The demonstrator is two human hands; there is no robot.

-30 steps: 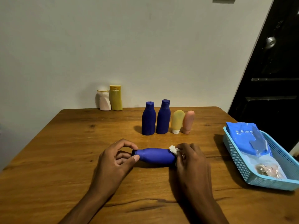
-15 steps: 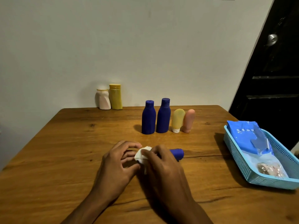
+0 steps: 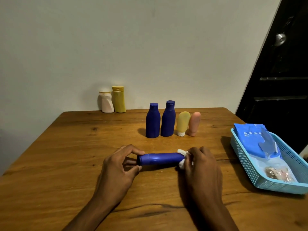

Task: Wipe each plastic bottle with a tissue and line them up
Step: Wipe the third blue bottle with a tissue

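A blue plastic bottle (image 3: 160, 158) lies on its side just above the wooden table (image 3: 66, 155), cap end to the left. My left hand (image 3: 119, 165) pinches the cap end between thumb and fingers. My right hand (image 3: 200, 165) grips a crumpled white tissue (image 3: 182, 157) wrapped round the bottle's right end. Behind, a row stands upright: two blue bottles (image 3: 153, 120) (image 3: 168, 118), a yellow tube (image 3: 183, 123) and a pink tube (image 3: 194, 123). At the table's far edge stand a white bottle (image 3: 106, 102) and a yellow bottle (image 3: 118, 99).
A light blue plastic basket (image 3: 246, 162) sits at the table's right edge, holding a blue tissue pack (image 3: 251, 137) and a clear packet. A dark door fills the right background. The wall runs behind the table.
My right hand with the tissue slid left along the bottle to the cap end, then back right to its base. The left hand kept hold of the cap end.
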